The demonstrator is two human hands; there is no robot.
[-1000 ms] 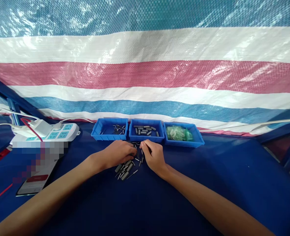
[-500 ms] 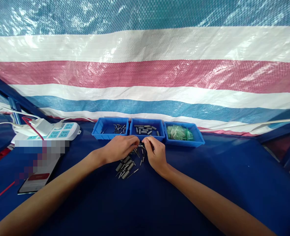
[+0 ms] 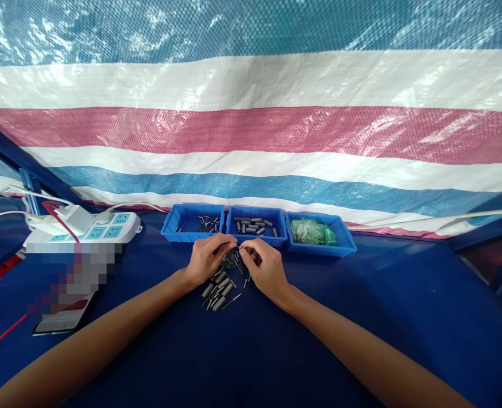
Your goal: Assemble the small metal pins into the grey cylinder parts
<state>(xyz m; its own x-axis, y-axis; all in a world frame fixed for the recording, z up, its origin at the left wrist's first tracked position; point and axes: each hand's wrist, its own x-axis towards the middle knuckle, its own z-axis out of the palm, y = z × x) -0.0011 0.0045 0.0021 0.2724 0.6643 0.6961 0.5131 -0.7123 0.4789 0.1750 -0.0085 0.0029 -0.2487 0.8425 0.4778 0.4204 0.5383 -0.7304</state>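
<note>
My left hand [image 3: 207, 259] and my right hand [image 3: 267, 267] are close together in front of the middle bin, fingertips pinched and almost meeting. A small, thin, light-coloured piece shows at the right fingertips; its kind is too small to tell. What the left fingertips hold, if anything, is hidden. Under and between the hands lie several thin metal pins [image 3: 238, 263] with thicker sections. Just nearer to me is a loose pile of grey block-like pieces [image 3: 219, 304] mixed with more pins. One pin [image 3: 231, 301] lies at the pile's right edge.
Three blue bins stand in a row: one with metal pins [image 3: 208, 224], one with short grey pieces [image 3: 256, 222], one with green plastic packets [image 3: 313, 232]. At left are a white power strip [image 3: 126, 229], cables and a phone [image 3: 59, 324]. A striped tarp [image 3: 251, 130] hangs behind the table.
Both hands have shifted slightly toward me and to the left, with the left hand more curled. The whole scene has moved slightly right in view. The bins and pile look unchanged.
</note>
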